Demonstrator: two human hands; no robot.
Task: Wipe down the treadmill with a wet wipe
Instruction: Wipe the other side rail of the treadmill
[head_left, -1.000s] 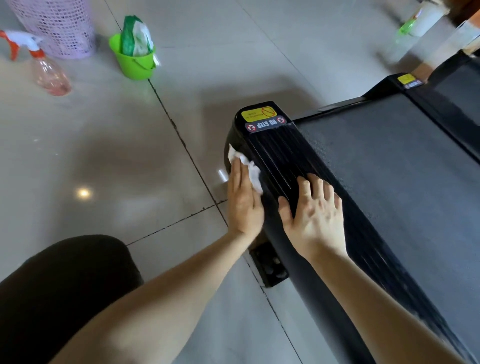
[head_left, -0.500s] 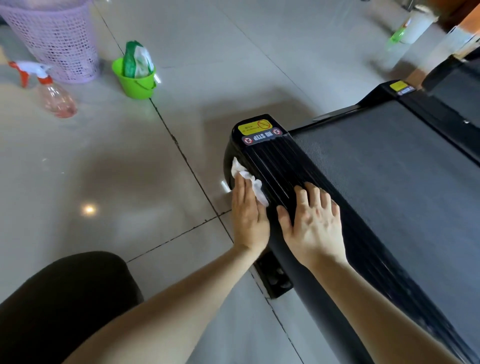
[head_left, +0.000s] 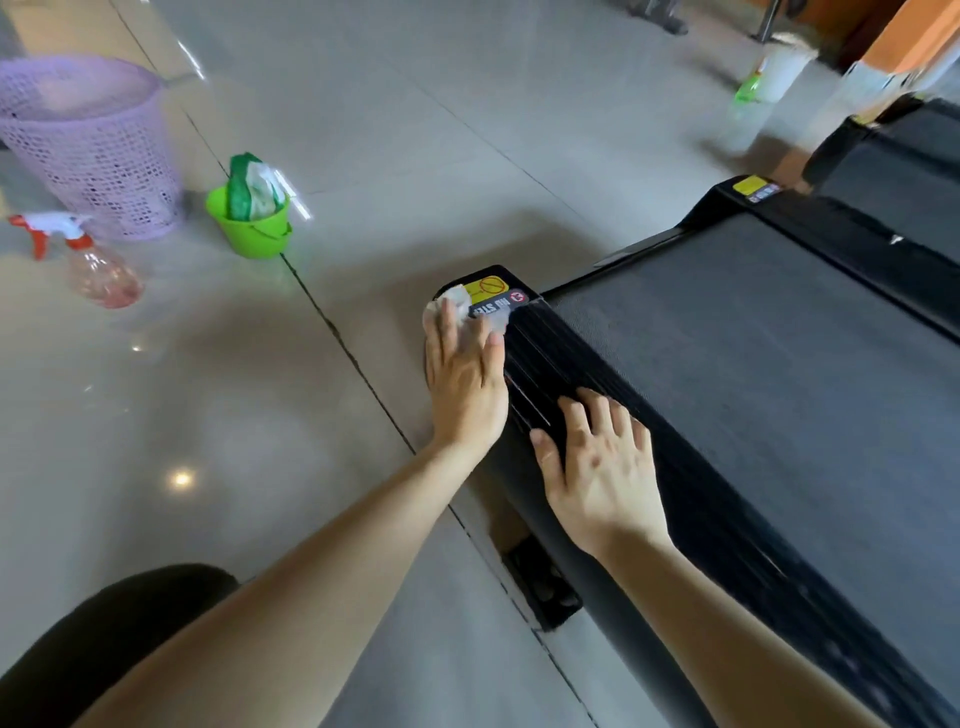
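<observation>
We press the wipe (head_left: 457, 306) flat under our left hand (head_left: 465, 379) on the treadmill (head_left: 753, 364) rail's end cap, over its sticker (head_left: 491, 299). Our right hand (head_left: 602, 467) rests spread on the rail, holding nothing. We judge the belt and far rail remain.

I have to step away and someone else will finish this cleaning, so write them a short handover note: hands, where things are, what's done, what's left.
Left hand: flat, fingers straight, pressing the wet wipe onto the rear corner cap of the treadmill, partly over the yellow warning sticker.
Right hand: open, resting flat on the ribbed side rail, holding nothing.
Spare wipes pack stands in the green bucket on the floor, beside the spray bottle and lilac basket.
Done: cannot tell beyond the corner now under the wipe.
Left: likely the rail under the right hand, the belt, the far rail.
</observation>
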